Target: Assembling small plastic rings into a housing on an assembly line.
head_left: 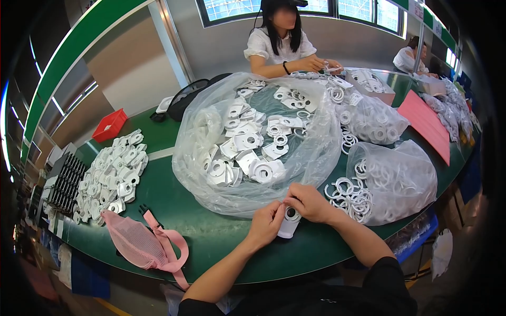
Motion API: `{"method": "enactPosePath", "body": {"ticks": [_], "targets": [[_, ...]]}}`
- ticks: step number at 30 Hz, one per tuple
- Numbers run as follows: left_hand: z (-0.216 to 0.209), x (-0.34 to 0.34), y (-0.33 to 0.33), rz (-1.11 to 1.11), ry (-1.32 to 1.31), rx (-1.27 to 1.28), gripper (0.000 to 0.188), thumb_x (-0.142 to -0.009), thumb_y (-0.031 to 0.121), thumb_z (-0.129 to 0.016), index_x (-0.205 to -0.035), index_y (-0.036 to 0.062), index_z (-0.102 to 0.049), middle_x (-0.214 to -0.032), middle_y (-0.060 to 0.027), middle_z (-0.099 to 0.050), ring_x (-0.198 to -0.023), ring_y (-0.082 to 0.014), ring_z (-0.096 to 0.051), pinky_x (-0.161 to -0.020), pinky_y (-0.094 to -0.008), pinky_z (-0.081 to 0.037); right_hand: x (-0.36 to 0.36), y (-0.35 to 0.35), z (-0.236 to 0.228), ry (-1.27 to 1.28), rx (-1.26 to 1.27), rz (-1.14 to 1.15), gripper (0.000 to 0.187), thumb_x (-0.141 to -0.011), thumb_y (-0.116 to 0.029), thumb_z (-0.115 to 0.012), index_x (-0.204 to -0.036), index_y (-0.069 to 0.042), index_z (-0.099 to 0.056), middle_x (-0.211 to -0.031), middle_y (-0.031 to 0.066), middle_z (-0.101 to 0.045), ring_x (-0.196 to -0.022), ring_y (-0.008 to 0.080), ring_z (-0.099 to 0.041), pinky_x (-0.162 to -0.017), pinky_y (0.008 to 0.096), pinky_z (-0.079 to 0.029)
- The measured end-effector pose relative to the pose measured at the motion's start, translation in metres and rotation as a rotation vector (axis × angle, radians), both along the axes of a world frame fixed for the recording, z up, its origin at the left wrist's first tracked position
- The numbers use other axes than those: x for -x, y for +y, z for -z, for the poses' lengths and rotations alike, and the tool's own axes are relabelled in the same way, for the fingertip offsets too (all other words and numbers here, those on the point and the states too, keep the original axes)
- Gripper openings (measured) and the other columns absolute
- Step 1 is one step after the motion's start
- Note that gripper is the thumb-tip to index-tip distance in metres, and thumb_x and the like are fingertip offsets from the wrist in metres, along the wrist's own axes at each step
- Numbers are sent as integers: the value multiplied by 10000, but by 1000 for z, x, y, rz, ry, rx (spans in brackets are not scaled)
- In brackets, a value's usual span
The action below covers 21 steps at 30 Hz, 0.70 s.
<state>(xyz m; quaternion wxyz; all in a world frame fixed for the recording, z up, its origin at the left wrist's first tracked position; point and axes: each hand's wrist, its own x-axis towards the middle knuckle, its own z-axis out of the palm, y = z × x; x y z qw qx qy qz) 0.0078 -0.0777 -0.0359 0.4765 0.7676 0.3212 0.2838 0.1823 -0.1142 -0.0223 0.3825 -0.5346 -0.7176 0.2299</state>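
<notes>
Close to the near edge of the green table, both my hands are closed around one white plastic part (287, 228) with a round opening and a flat, flared lower end. My left hand (266, 225) grips its left side, fingers bent. Over its upper right side curls my right hand (308, 203), thumb and fingers pinched together at the ring-shaped top. Just beyond lies a big open clear plastic bag (197, 184) holding many similar white parts (247, 139). To the right of my right hand, loose white rings (350, 200) spill from a second clear bag (403, 184).
A heap of white parts (113, 171) lies at left beside stacked black trays (63, 179) and a red bin (109, 125). A pink mesh waist bag (138, 242) rests near the front edge. Across the table a person (284, 47) handles a small white part. A pink sheet (426, 125) lies at right.
</notes>
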Motion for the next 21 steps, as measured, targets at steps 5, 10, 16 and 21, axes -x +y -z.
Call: {"method": "enactPosePath", "body": {"ticks": [5,10,16,21], "targets": [[11,-2,6,-7,-107,83,236,-948,199,-437,-861,5,-540,-712,-17,-542,-655,-82,-466,-586,-246,-388,10,3,3,479,53,80,183,-915,-181,-529,-898,-2,-562,-771,39,-562,-739,93,-517,-649,245,-420],[4,-8,-1,22,-562,462,269,-968,227,-406,-1167,47,-407,-1044,-64,-559,-920,-134,-570,-778,-278,-486,14,1,2,685,99,122,186,-916,-166,-527,-972,-1,-594,-848,1,-597,-779,49,-519,-684,200,-421],[10,-1,9,65,-577,612,285,-977,294,-363,-1092,58,-473,-999,-57,-569,-910,-132,-559,-801,-291,-476,8,2,1,503,64,125,205,-880,-157,-569,-990,7,-622,-828,32,-631,-753,88,-552,-692,232,-440],[10,4,17,104,-266,98,308,-973,262,-370,-902,35,-564,-865,-28,-590,-770,-132,-527,-698,-263,-420,-2,1,-5,420,181,-68,182,-884,-121,-544,-988,9,-616,-903,52,-624,-835,108,-558,-744,250,-435]]}}
